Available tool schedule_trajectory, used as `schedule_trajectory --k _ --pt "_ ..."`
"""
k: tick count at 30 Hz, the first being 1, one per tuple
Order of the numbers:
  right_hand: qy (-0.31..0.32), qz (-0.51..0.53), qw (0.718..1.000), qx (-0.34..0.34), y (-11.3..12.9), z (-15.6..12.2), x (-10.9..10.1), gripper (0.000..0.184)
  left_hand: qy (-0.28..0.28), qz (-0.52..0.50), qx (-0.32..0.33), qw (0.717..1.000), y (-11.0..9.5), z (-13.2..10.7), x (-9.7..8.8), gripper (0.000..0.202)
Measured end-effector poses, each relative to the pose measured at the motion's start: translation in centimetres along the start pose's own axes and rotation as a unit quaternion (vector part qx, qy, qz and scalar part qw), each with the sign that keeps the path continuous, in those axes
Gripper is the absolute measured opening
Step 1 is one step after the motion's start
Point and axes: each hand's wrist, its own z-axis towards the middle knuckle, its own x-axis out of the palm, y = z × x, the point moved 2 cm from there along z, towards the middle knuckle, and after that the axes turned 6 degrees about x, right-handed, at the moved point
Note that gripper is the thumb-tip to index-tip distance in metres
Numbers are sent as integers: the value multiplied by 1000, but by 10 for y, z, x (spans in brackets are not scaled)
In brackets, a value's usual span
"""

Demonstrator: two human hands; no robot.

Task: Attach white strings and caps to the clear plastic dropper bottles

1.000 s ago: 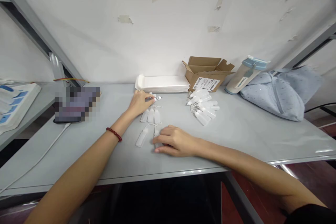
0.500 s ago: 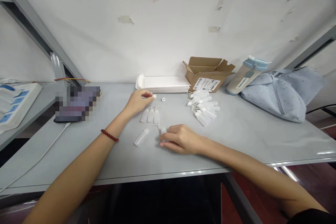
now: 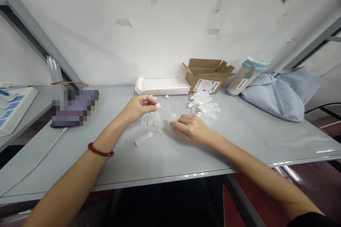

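Observation:
My left hand (image 3: 138, 109) pinches a small white cap (image 3: 158, 105) between thumb and fingertips. My right hand (image 3: 190, 128) is closed around a small translucent squeeze bottle (image 3: 173, 116). Its neck and thin bent spout stick up, and its body is hidden by my fingers. Three similar bottles (image 3: 150, 118) lie side by side just below my left hand, their upper ends partly covered. Nearer the table edge, another bottle (image 3: 143, 139) with a bent spout lies on its side. A loose white cap (image 3: 166, 97) rests behind the hands.
A pile of spouted bottles (image 3: 206, 108) lies right of centre. Behind stand white flat boxes (image 3: 165, 85), an open cardboard box (image 3: 206, 83) and a drinking flask (image 3: 245, 78). A blue fabric bag (image 3: 274, 95) sits at right, a phone (image 3: 76, 108) with a cable at left.
My right hand has lifted its bottle up and away from the lying bottle, a little to the right. My left hand has come slightly nearer with the cap.

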Motion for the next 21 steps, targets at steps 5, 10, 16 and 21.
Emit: schedule_trajectory --k 5,10,16,21 --pt "-5 1 1000 21 -1 0 0 28 73 -2 26 997 -8 -6 10 17" --pt "-10 -13 1000 16 0 -1 3 24 97 1 17 995 -13 -11 14 16" --pt "-6 11 1000 24 0 -1 5 20 92 -11 14 996 -6 -8 11 18" --pt "-13 188 981 41 4 0 -3 14 89 1 0 996 -2 -6 12 16"
